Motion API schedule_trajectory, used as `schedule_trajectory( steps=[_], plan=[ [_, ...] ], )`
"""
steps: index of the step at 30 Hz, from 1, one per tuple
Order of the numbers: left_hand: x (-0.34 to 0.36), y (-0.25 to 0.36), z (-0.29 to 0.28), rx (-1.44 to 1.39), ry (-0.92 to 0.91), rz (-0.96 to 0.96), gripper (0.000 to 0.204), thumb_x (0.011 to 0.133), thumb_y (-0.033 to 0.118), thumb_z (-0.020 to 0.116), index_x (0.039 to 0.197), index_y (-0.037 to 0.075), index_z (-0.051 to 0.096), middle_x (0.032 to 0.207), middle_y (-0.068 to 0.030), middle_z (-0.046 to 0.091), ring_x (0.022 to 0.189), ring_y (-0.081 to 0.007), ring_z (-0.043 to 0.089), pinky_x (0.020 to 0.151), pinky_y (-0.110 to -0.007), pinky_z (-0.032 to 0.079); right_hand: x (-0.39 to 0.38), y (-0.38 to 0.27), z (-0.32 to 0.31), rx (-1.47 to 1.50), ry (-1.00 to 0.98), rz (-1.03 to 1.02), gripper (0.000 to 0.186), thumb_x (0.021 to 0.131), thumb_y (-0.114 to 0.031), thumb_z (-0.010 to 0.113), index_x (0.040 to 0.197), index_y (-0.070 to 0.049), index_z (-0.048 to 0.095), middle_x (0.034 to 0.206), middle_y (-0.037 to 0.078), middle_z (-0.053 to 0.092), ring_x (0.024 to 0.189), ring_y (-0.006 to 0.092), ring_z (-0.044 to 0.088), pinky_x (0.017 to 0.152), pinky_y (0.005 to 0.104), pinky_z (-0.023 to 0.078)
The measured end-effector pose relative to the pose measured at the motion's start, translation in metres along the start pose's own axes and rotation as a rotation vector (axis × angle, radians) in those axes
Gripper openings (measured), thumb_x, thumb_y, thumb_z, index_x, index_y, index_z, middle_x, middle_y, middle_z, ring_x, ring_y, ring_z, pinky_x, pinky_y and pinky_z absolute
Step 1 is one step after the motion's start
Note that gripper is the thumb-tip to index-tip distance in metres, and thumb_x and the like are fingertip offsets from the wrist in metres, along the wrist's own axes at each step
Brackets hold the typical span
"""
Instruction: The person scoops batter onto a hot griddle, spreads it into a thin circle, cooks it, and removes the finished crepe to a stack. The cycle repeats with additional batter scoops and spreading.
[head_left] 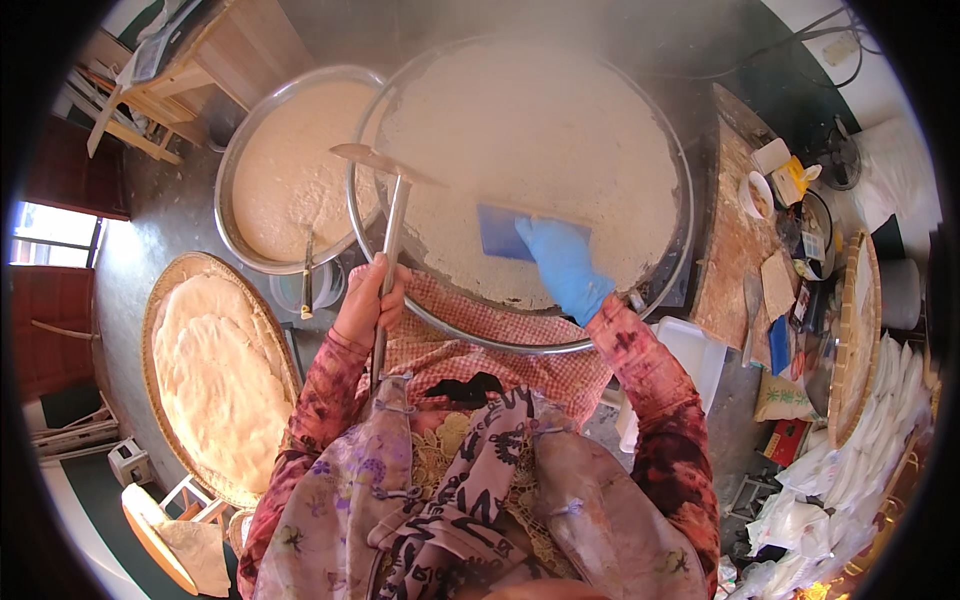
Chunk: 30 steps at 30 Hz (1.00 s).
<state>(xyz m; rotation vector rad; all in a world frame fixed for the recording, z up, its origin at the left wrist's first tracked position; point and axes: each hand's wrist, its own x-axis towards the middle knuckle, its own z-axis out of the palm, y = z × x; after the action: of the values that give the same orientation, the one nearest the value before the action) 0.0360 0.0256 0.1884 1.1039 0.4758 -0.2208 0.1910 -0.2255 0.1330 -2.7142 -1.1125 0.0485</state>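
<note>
Two hands are at a wide round pan (pixel 690 205). The left hand (pixel 372 302) is closed around the metal shaft of a T-shaped tool (pixel 397 215), its flat crosspiece beyond the knuckles. The blue-gloved right hand (pixel 566 262), fingers bent, grips a blue scraper (pixel 504 233) that juts left of its fingers, over the pan's pale layer (pixel 520 130); whether it touches is hard to tell. Beyond the left hand, to its left, sits a metal basin (pixel 224 205) of pale mixture (pixel 290 165).
</note>
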Motion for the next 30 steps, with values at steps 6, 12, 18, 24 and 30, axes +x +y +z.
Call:
schedule_trajectory(
  steps=[6,12,18,24,30],
  plan=[
    [-0.010,-0.001,0.000,0.007,-0.021,0.013,0.045,0.095,0.045,0.032,0.091,0.005,0.051,0.049,0.0045,0.030,0.034,-0.0068,0.028,0.033,-0.022,0.027,-0.013,0.061,-0.042,0.239,0.348,0.049,0.025,0.082,-0.008,0.042,0.102,-0.006,0.057,0.091,0.019,0.059,0.086,0.0376,0.057,0.076,0.0433,0.046],
    [-0.023,-0.002,0.004,-0.067,0.003,-0.009,0.045,0.094,0.046,0.032,0.091,0.005,0.051,0.049,0.0048,0.030,0.034,-0.0063,0.027,0.033,-0.022,0.026,0.049,0.169,-0.038,-0.023,0.288,0.383,0.027,0.081,-0.008,0.044,0.104,-0.006,0.058,0.090,0.018,0.060,0.085,0.0367,0.057,0.075,0.0432,0.046],
    [-0.019,0.001,0.007,-0.054,0.033,-0.038,0.046,0.095,0.045,0.031,0.089,0.003,0.051,0.050,0.0045,0.030,0.035,-0.0063,0.027,0.035,-0.022,0.026,0.034,0.134,0.001,-0.066,0.393,-0.001,0.024,0.082,-0.006,0.043,0.102,-0.006,0.058,0.081,0.016,0.059,0.074,0.0346,0.058,0.068,0.0447,0.046],
    [0.001,0.006,0.020,-0.017,-0.082,-0.031,0.045,0.095,0.043,0.033,0.095,0.001,0.050,0.055,0.0044,0.032,0.039,-0.0059,0.029,0.037,-0.021,0.027,-0.048,0.024,-0.025,-0.073,-0.022,0.024,0.034,0.081,-0.002,0.044,0.113,-0.008,0.056,0.095,0.016,0.060,0.085,0.0319,0.059,0.077,0.0396,0.047],
    [0.017,0.008,0.042,-0.018,-0.163,-0.077,0.034,0.096,0.033,0.038,0.102,0.002,0.050,0.059,0.0051,0.034,0.044,-0.0046,0.031,0.040,-0.020,0.029,-0.091,-0.038,-0.110,0.455,0.124,0.213,0.048,0.074,0.010,0.043,0.117,-0.009,0.056,0.110,0.016,0.058,0.100,0.0292,0.058,0.087,0.0334,0.045]
  ],
)
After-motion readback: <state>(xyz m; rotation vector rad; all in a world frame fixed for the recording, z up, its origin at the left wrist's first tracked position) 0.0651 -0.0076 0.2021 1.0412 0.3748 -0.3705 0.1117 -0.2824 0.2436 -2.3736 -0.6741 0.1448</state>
